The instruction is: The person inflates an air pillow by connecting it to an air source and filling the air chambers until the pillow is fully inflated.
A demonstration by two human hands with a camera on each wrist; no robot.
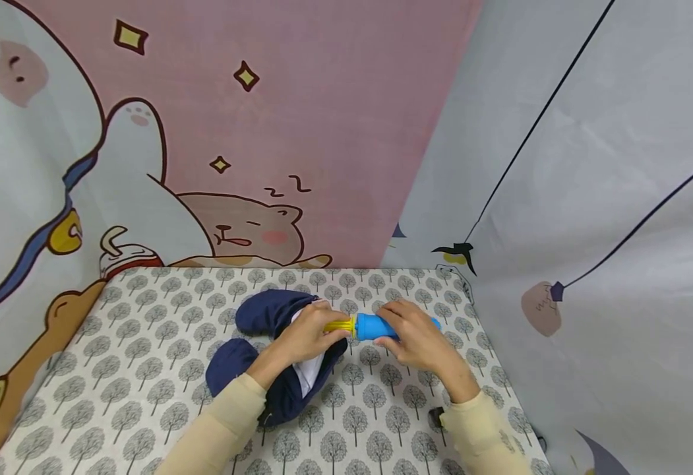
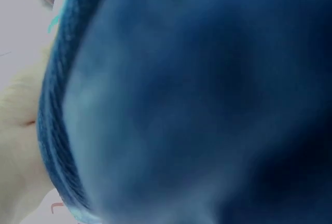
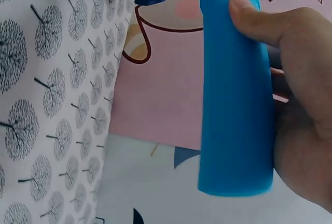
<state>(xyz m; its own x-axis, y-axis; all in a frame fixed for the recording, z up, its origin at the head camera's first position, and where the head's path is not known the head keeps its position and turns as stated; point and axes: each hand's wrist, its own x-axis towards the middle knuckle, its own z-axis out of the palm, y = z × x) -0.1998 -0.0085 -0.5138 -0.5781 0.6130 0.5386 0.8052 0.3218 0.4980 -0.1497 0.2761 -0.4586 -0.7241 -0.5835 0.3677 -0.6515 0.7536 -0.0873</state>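
A blue-and-yellow hand pump (image 1: 372, 326) lies sideways between my hands. My right hand (image 1: 414, 333) wraps its blue barrel, with the thumb (image 3: 249, 16) along the side near the yellow end. The left hand (image 1: 307, 333) pinches the ribbed yellow part (image 1: 339, 325). Under the left hand and wrist is a navy U-shaped neck pillow (image 1: 263, 311) with a white section (image 1: 309, 373) in its middle. Navy fabric (image 2: 181, 105) fills most of the left wrist view and hides the left fingers there.
The table (image 1: 162, 419) has a white cloth printed with grey trees. A small dark object (image 1: 437, 417) sits beside the right sleeve. Cartoon-printed curtains (image 1: 346, 132) stand behind the table and along both sides.
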